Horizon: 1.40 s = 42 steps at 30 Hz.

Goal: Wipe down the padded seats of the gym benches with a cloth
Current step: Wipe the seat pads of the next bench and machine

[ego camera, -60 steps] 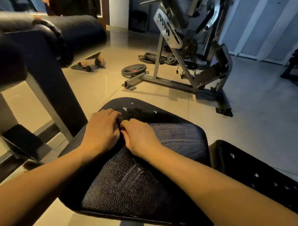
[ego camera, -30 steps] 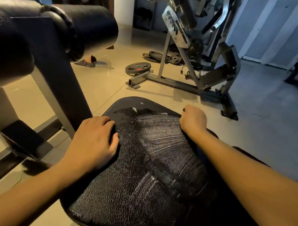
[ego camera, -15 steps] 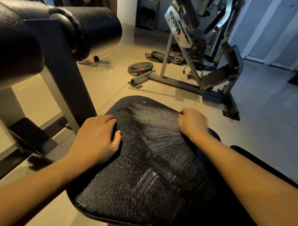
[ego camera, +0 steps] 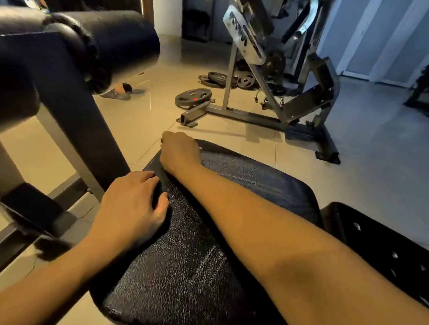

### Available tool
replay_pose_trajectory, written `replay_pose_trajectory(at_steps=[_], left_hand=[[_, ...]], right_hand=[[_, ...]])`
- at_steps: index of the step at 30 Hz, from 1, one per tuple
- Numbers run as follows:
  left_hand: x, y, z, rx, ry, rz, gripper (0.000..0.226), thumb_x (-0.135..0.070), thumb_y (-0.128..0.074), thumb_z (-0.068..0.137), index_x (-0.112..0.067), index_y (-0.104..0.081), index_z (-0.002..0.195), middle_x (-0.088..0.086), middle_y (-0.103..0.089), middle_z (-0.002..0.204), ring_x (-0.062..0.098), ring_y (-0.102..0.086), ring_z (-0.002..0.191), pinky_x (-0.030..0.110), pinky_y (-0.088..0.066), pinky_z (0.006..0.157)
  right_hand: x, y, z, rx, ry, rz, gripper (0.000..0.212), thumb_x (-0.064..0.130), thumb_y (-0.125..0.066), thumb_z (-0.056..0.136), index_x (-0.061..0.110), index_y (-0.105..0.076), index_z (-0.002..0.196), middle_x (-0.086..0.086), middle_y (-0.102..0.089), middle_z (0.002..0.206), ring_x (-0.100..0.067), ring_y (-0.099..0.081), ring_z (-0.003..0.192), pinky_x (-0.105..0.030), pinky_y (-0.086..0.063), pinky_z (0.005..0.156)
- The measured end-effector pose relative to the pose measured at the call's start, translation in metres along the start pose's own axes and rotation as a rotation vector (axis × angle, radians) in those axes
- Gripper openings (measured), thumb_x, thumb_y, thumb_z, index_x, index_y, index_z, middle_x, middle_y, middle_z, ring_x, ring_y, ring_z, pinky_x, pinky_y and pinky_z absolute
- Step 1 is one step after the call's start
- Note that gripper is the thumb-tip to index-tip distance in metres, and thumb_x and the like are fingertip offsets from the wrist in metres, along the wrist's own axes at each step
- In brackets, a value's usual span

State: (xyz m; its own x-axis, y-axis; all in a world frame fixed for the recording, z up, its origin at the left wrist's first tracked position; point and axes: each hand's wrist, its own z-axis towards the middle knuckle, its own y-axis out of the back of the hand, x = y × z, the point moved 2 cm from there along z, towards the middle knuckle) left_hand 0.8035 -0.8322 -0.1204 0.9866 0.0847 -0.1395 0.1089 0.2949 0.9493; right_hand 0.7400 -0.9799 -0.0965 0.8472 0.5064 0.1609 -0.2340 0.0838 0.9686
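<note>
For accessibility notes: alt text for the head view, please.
A person's curled right hand sits on the far corner of a black padded bench seat while the left hand rests on its left edge. Weight plates lie on the floor beyond.

The black padded bench seat [ego camera: 188, 272] is crazed all over with fine pale cracks, bluish on its far right part, and the black flat vinyl pad [ego camera: 394, 253] to its right is dotted with pale spots. The glossy tiled floor [ego camera: 134, 121] is warm beige on the left and cool grey on the right. Far off, a dark grey round weight plate [ego camera: 193, 96] bears a small red mark.
</note>
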Motion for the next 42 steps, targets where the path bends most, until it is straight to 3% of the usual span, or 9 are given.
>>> replay_pose_trajectory(at_steps=[5, 12, 17, 24, 26, 31, 34, 37, 42], left_hand=[[0.002, 0.002, -0.001, 0.009, -0.006, 0.003, 0.053, -0.049, -0.037, 0.089, -0.009, -0.071, 0.099, 0.006, -0.070, 0.105, 0.028, -0.063, 0.098, 0.045, -0.053, 0.085], [0.000, -0.001, -0.001, 0.006, -0.009, 0.033, 0.048, -0.048, -0.036, 0.091, -0.012, -0.068, 0.095, 0.004, -0.065, 0.097, 0.026, -0.060, 0.092, 0.044, -0.051, 0.083], [0.000, -0.002, -0.001, -0.020, -0.023, 0.022, 0.043, -0.046, -0.037, 0.091, -0.013, -0.065, 0.088, 0.002, -0.063, 0.089, 0.024, -0.059, 0.083, 0.041, -0.050, 0.076], [0.001, 0.002, -0.002, 0.021, 0.002, -0.009, 0.057, -0.048, -0.035, 0.086, -0.007, -0.074, 0.097, 0.008, -0.072, 0.101, 0.030, -0.066, 0.095, 0.045, -0.055, 0.083], [0.001, 0.003, -0.002, 0.031, -0.001, -0.002, 0.055, -0.046, -0.035, 0.086, -0.007, -0.073, 0.096, 0.008, -0.072, 0.102, 0.031, -0.066, 0.096, 0.046, -0.055, 0.083], [-0.003, 0.004, -0.001, 0.008, 0.001, 0.009, 0.052, -0.044, -0.035, 0.089, -0.009, -0.072, 0.095, 0.005, -0.069, 0.098, 0.027, -0.064, 0.092, 0.044, -0.054, 0.083], [-0.002, 0.003, -0.001, 0.003, -0.002, 0.016, 0.052, -0.044, -0.035, 0.089, -0.008, -0.072, 0.098, 0.006, -0.070, 0.100, 0.028, -0.064, 0.094, 0.044, -0.053, 0.086], [-0.004, 0.002, -0.002, 0.018, -0.001, 0.021, 0.053, -0.043, -0.036, 0.089, -0.006, -0.073, 0.099, 0.009, -0.071, 0.103, 0.029, -0.064, 0.096, 0.045, -0.053, 0.087], [-0.002, 0.001, 0.000, 0.009, 0.010, 0.015, 0.049, -0.042, -0.039, 0.088, -0.007, -0.073, 0.095, 0.008, -0.071, 0.100, 0.029, -0.065, 0.094, 0.045, -0.054, 0.085]], right_hand=[[-0.077, 0.003, -0.030, -0.064, -0.095, -0.037, 0.024, 0.021, -0.051, 0.102, 0.014, -0.065, 0.120, -0.010, -0.068, 0.112, -0.034, -0.064, 0.103, -0.037, -0.044, 0.074], [-0.240, 0.035, -0.135, -0.185, -0.524, -0.156, 0.025, 0.022, -0.049, 0.101, 0.012, -0.071, 0.103, -0.013, -0.071, 0.099, -0.035, -0.063, 0.087, -0.039, -0.049, 0.070], [-0.182, 0.023, -0.109, -0.217, -0.491, -0.120, 0.020, 0.022, -0.051, 0.102, 0.011, -0.066, 0.110, -0.013, -0.069, 0.103, -0.035, -0.065, 0.093, -0.039, -0.048, 0.074], [-0.004, 0.007, -0.051, 0.024, 0.046, 0.014, 0.026, 0.028, -0.049, 0.104, 0.015, -0.062, 0.122, -0.012, -0.066, 0.118, -0.034, -0.063, 0.108, -0.038, -0.044, 0.077], [-0.034, 0.011, -0.060, 0.017, 0.012, 0.032, 0.028, 0.028, -0.045, 0.104, 0.017, -0.065, 0.120, -0.009, -0.068, 0.116, -0.033, -0.063, 0.107, -0.038, -0.044, 0.077], [-0.196, 0.028, -0.121, -0.119, -0.342, -0.116, 0.029, 0.031, -0.044, 0.104, 0.018, -0.069, 0.113, -0.010, -0.070, 0.109, -0.033, -0.064, 0.098, -0.040, -0.051, 0.079], [-0.244, 0.041, -0.151, -0.154, -0.512, -0.196, 0.026, 0.028, -0.049, 0.103, 0.014, -0.070, 0.108, -0.014, -0.071, 0.103, -0.036, -0.064, 0.092, -0.039, -0.048, 0.073], [-0.229, 0.035, -0.134, -0.137, -0.499, -0.244, 0.021, 0.020, -0.052, 0.100, 0.011, -0.069, 0.108, -0.014, -0.069, 0.101, -0.036, -0.064, 0.090, -0.036, -0.042, 0.067], [-0.121, 0.012, -0.060, -0.110, -0.299, -0.110, 0.021, 0.018, -0.051, 0.101, 0.010, -0.064, 0.115, -0.013, -0.068, 0.110, -0.036, -0.065, 0.101, -0.035, -0.039, 0.070]])
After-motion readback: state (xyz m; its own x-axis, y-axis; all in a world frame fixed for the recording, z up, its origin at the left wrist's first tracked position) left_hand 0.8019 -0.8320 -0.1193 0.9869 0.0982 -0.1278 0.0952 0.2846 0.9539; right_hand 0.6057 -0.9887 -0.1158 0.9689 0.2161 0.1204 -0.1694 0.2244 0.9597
